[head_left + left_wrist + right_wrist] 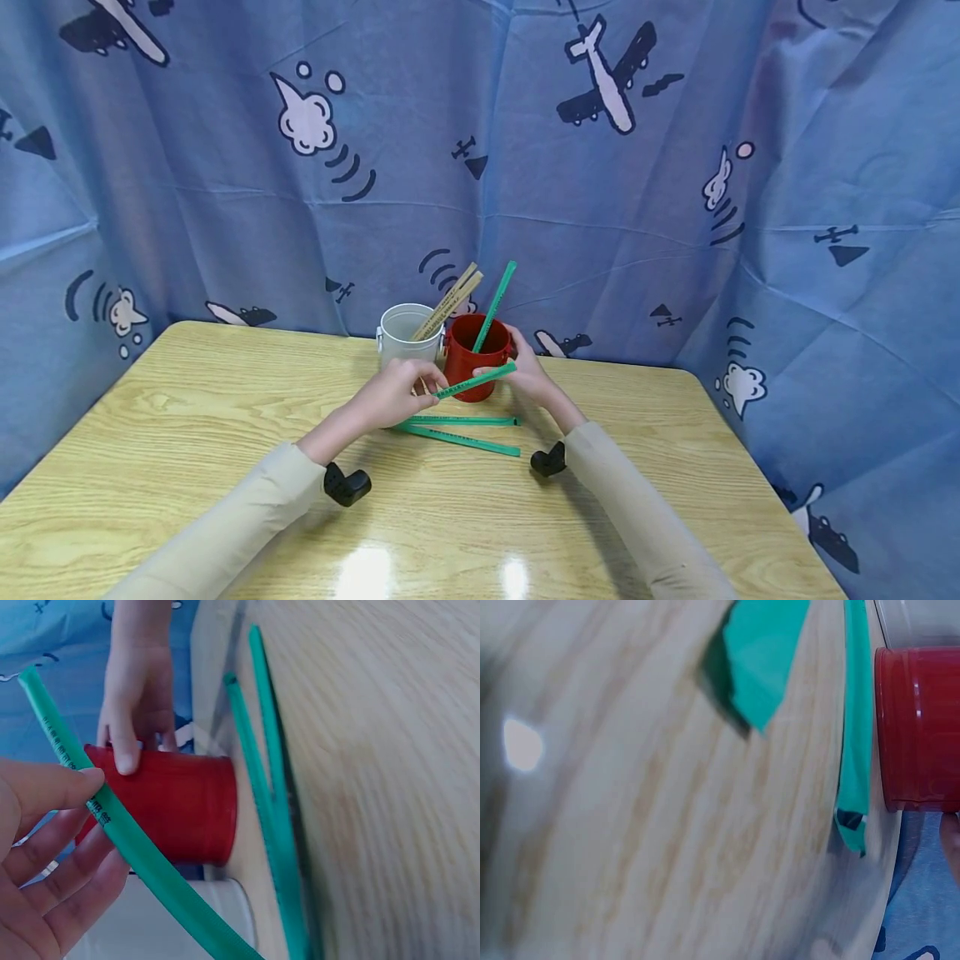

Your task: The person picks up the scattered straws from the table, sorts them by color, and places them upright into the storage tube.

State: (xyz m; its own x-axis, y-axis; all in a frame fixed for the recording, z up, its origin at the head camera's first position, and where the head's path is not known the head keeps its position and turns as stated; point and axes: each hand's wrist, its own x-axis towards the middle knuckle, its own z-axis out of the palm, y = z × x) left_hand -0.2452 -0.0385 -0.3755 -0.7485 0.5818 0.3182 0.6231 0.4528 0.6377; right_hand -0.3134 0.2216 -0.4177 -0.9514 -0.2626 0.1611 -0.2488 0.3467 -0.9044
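Observation:
My left hand [392, 392] pinches a long green chopstick packet [142, 851] with dark printing, thumb on top and fingers beneath. The packet slants in front of the small red bucket [461, 367], its far end up and to the right. On the bucket's right side, my right hand [531, 375] holds it, thumb at the front and fingers partly hidden behind. One green packet [495, 307] stands tilted inside the red bucket. Two more green packets, a rear one [480, 422] and a front one [480, 443], lie on the table before it, their left ends close together.
A white bucket [392, 342] stands against the red one's left side, with tan printed packets [450, 304] leaning out of it. The wooden table [225, 400] ends at a blue curtain [405, 150] behind. Black wrist mounts [347, 485] sit under both sleeves.

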